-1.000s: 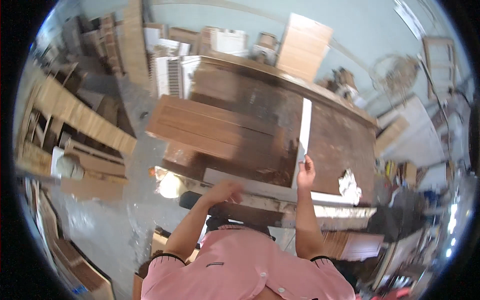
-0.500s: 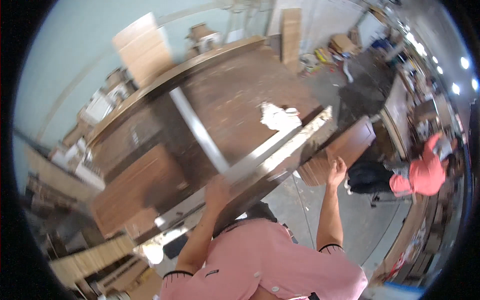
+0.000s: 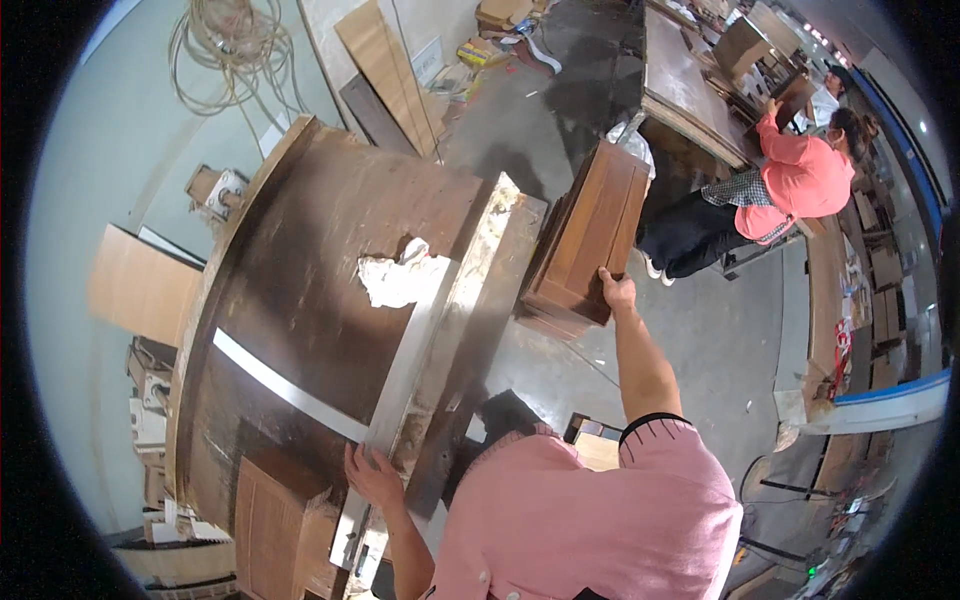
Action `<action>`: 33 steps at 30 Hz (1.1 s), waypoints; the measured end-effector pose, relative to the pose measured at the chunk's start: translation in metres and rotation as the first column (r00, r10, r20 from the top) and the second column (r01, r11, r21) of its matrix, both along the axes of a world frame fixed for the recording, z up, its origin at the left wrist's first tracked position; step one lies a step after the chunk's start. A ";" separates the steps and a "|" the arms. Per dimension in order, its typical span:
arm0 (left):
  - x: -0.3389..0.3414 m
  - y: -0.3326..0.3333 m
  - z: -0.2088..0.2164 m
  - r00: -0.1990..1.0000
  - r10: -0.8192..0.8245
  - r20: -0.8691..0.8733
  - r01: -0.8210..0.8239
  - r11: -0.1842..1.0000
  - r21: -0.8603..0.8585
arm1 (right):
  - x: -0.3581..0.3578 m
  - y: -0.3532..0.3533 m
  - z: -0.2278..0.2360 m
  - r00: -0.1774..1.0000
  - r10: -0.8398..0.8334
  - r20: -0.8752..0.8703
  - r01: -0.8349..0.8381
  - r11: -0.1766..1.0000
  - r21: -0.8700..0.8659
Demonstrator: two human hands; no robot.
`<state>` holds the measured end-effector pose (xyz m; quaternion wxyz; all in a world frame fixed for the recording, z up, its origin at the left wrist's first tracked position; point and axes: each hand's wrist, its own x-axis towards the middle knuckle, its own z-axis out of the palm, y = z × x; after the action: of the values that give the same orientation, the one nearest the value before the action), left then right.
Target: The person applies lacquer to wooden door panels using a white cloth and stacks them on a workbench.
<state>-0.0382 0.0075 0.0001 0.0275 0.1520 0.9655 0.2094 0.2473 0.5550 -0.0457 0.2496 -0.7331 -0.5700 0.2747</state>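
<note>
Here's the brown bench (image 3: 430,190), its top scuffed and patchy, a raised wooden rim (image 3: 195,330) curving along its wall side, and straight across it runs a slim white strip (image 3: 285,388)! That meets a long pale strip (image 3: 400,365) lying lengthwise near the front edge, a crumpled white bundle (image 3: 395,280) bunched by its far end, while brown wooden panels (image 3: 270,515) sit over at the bench's left end.

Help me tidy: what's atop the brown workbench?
On the workbench are crumpled white material, pale strips by the left hand and brown wooden panelling. The surface they cover cannot be seen.
</note>
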 end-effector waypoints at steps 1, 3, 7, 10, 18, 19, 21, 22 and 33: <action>0.000 0.000 0.000 1.000 0.010 0.005 -0.010 1.000 -0.004 | 0.014 0.005 -0.004 0.998 -0.024 -0.065 0.022 0.999 -0.032; -0.003 -0.007 -0.006 1.000 0.017 -0.025 -0.017 1.000 0.001 | 0.025 -0.010 0.010 0.984 -0.012 -0.178 0.002 0.998 -0.058; -0.008 -0.016 -0.008 0.996 -0.013 -0.090 0.016 0.999 0.030 | 0.037 -0.045 0.022 0.987 -0.077 -0.141 0.070 0.996 -0.058; -0.005 -0.004 -0.005 0.993 -0.029 -0.113 0.034 0.999 0.039 | 0.067 -0.082 0.022 0.965 -0.064 -0.255 0.063 0.998 -0.013; -0.011 -0.027 -0.040 0.999 0.019 -0.042 -0.017 0.999 0.043 | -0.008 -0.147 0.090 0.907 0.234 -0.351 -0.221 0.972 0.076; -0.003 -0.018 -0.021 0.999 0.015 -0.046 -0.014 1.000 0.027 | -0.016 -0.151 0.098 0.900 0.279 -0.335 -0.278 0.959 0.052; 0.011 -0.008 0.016 0.998 0.048 -0.051 -0.049 0.999 -0.019 | -0.034 -0.171 0.150 0.866 0.378 -0.329 -0.419 0.906 -0.063; 0.014 -0.003 0.019 0.998 0.060 -0.016 -0.061 0.996 -0.060 | -0.035 -0.176 0.149 0.824 0.400 -0.401 -0.447 0.894 -0.029; -0.008 -0.015 -0.011 0.992 0.077 -0.097 -0.060 0.984 0.167 | -0.205 -0.210 0.153 0.370 0.840 -0.398 -0.889 0.444 0.111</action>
<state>-0.0465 -0.0073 -0.0111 -0.0421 0.1310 0.9498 0.2808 0.0419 0.3448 0.1075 0.1327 -0.2662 -0.7870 0.5406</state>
